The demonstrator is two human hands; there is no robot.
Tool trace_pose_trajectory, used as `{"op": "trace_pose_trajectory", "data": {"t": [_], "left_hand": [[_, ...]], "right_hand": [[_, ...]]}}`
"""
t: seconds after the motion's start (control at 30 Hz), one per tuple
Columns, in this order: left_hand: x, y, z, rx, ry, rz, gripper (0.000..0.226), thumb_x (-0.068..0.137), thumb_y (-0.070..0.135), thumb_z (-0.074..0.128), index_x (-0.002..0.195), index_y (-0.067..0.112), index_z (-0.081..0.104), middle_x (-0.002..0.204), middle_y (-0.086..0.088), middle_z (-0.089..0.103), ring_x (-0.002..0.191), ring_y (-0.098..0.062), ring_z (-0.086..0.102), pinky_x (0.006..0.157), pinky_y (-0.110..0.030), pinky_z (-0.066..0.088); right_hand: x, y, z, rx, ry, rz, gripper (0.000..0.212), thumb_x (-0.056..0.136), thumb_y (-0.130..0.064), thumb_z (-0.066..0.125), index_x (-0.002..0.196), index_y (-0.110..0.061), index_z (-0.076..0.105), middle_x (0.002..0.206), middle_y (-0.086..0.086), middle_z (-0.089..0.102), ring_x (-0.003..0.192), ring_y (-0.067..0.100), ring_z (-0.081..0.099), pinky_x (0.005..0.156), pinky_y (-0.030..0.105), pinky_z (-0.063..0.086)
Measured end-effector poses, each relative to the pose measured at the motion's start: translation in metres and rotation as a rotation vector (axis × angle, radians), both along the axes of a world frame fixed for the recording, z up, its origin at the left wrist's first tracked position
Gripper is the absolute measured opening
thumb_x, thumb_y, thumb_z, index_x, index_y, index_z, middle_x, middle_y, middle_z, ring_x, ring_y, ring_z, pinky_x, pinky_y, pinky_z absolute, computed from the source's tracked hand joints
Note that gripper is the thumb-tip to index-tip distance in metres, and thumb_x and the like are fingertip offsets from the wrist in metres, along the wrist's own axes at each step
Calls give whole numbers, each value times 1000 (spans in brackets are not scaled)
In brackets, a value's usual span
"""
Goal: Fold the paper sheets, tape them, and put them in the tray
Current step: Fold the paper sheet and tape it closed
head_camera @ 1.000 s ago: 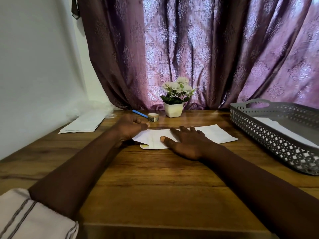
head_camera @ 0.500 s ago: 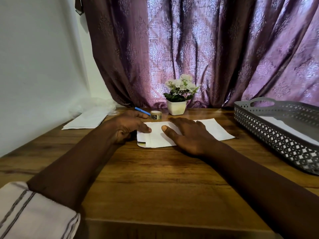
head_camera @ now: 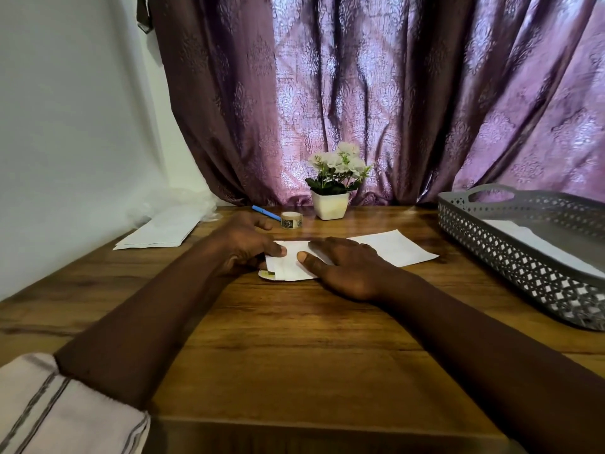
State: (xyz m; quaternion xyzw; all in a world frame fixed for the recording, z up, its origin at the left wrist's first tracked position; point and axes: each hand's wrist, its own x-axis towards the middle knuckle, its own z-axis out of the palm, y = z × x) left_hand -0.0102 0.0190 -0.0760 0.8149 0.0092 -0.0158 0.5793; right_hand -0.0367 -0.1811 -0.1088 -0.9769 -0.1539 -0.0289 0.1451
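The folded white paper sheet lies just in front of the small brown tape roll. The left hand pinches its left edge; the right hand presses flat, open. Crease firmly, keeping both edges aligned, before taping with 1 strip.

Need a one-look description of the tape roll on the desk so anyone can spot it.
Start at the white flower pot against the purple curtain. Just left of it on the wooden desk stands the tape roll, a small tan ring. A blue pen lies further left; the roll alone is round.
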Motion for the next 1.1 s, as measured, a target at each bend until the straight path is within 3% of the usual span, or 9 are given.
{"op": "trace_pose_trajectory", "data": {"t": [0.17,0.27,0.47,0.6,0.7,0.8,0.9,1.03,1.1], "left_hand": [[-2,-16,-4,13,-76,1,55,59,1,94,107,9,67,107,-28,73,92,-45,74,78,-61,61],[0,-18,-3,38,-93,-4,66,63,-3,93,119,14,62,101,-20,70,77,-35,69,56,-40,56],[14,-13,-11,-92,1,-124,63,79,-19,69,128,19,61,123,-33,66,105,-43,66,98,-59,47],[12,-14,-10,85,-98,-30,66,64,17,97,120,21,61,106,-13,70,79,-28,70,56,-32,51],[9,-14,-11,85,-73,-14,63,64,5,95,116,16,61,83,-11,64,48,-14,55,42,-24,40],[10,-16,-14,22,-51,-32,62,66,-8,90,120,10,64,96,-14,69,70,-22,68,64,-41,62],[16,-14,-16,41,-78,-45,63,67,-11,86,123,10,66,114,-17,71,98,-27,72,93,-44,60],[21,-14,-18,104,-93,-58,55,75,-1,84,123,19,66,109,-16,71,84,-26,70,64,-35,58],[25,-13,-20,236,-203,-17,49,73,12,89,116,21,67,109,-10,70,89,-23,69,72,-35,58]], "right_hand": [[1,1,-1,27,-18,8,82,94,-81,20,160,-32,29,168,0,28,154,25,25,122,55,21],[0,2,2,46,-28,-6,81,95,-80,19,159,-31,30,167,1,30,152,26,29,122,54,23],[0,6,-1,85,-60,13,79,96,-77,28,159,-30,30,166,3,31,150,28,30,120,50,28],[3,5,-5,24,-52,27,78,96,-75,35,160,-31,28,168,2,26,153,26,25,122,50,25],[5,5,-5,4,-46,26,76,96,-74,35,158,-31,31,168,2,27,153,27,25,122,51,25],[3,6,-3,35,-44,24,73,96,-73,37,157,-31,33,166,1,30,152,26,28,121,49,26],[1,6,-2,58,-55,13,71,97,-71,39,156,-31,35,164,1,34,149,26,31,119,48,28],[-1,7,-2,47,-65,3,71,97,-72,35,157,-33,34,164,1,33,149,27,31,119,49,27],[-2,7,-2,7,-54,-3,73,97,-74,32,158,-33,31,166,2,29,151,27,27,120,50,23]]}}
